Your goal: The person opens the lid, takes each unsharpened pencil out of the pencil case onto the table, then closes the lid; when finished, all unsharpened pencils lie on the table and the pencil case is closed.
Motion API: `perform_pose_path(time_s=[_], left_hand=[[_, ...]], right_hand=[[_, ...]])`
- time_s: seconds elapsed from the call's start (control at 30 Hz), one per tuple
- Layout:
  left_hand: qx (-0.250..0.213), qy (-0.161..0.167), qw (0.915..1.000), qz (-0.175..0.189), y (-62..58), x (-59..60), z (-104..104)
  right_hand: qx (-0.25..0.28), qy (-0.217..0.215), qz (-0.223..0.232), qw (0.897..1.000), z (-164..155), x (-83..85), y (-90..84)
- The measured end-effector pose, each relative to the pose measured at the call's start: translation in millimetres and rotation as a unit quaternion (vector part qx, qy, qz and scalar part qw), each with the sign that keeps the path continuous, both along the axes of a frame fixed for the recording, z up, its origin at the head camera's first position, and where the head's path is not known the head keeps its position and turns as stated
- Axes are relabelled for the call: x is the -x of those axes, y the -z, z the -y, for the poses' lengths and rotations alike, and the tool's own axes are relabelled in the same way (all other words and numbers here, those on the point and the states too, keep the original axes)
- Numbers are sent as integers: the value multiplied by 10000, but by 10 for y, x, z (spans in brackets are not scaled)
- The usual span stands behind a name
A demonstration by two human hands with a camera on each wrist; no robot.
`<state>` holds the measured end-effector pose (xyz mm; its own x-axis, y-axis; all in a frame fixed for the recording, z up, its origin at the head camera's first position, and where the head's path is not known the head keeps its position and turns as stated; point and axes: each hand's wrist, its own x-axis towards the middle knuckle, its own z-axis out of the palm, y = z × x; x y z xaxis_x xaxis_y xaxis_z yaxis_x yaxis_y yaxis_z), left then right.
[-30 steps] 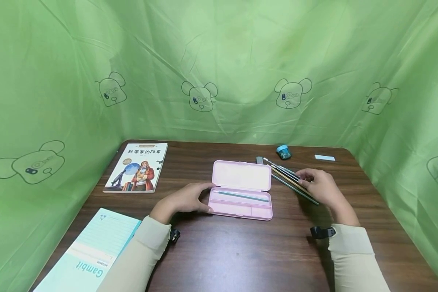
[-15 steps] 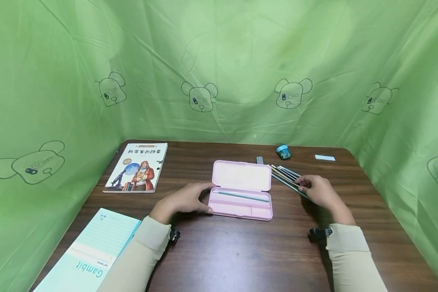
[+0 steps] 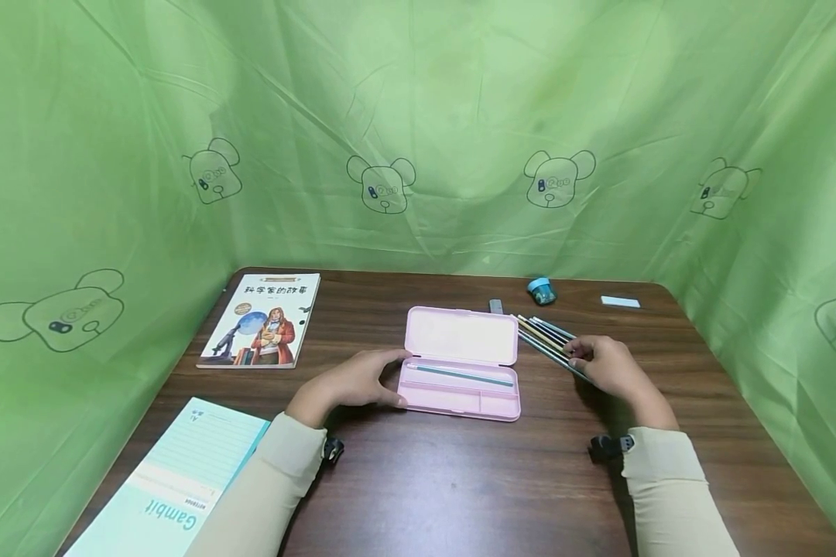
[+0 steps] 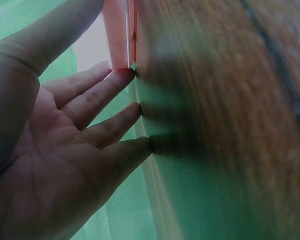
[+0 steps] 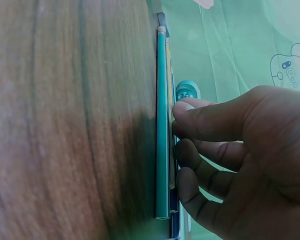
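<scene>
A pink pencil case (image 3: 439,400) lies with its lid up on the brown table, one green pencil (image 3: 463,376) in its long compartment. My left hand (image 3: 355,379) holds the left end of the case, thumb at the front corner and forefinger by the hinge. In the left wrist view the other fingertips (image 4: 146,145) touch the tabletop. Right of the case lie several pencils side by side, among them a green pencil (image 5: 162,125) and a yellow pencil (image 3: 539,333). Thumb and forefinger of my right hand (image 3: 608,365) pinch the yellow pencil near its lower end.
Behind the pencils are a grey eraser (image 3: 496,306), a blue pencil sharpener (image 3: 542,291) and a pale blue-white strip (image 3: 620,302). A picture-covered book (image 3: 258,321) and a light-blue notebook (image 3: 174,472) lie on the left. Green cloth (image 3: 446,240) rises behind the table.
My right hand moved slightly left and down along the pencils, which now lie closer together. In the last half second the yellow pencil shifted a little. The left hand and case stayed still.
</scene>
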<state>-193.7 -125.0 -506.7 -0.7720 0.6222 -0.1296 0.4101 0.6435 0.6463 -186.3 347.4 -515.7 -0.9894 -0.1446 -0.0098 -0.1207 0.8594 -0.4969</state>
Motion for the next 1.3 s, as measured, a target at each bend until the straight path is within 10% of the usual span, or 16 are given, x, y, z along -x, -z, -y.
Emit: perform_pose_path(time_s=[0.7, 1.3], left_hand=[[39, 1, 10000, -7, 48, 28, -2], [8, -44, 10000, 39, 21, 3, -3]], right_hand=[[149, -118, -215, 9996, 310, -49, -237], [-97, -1652, 364, 9855, 1318, -244, -265]])
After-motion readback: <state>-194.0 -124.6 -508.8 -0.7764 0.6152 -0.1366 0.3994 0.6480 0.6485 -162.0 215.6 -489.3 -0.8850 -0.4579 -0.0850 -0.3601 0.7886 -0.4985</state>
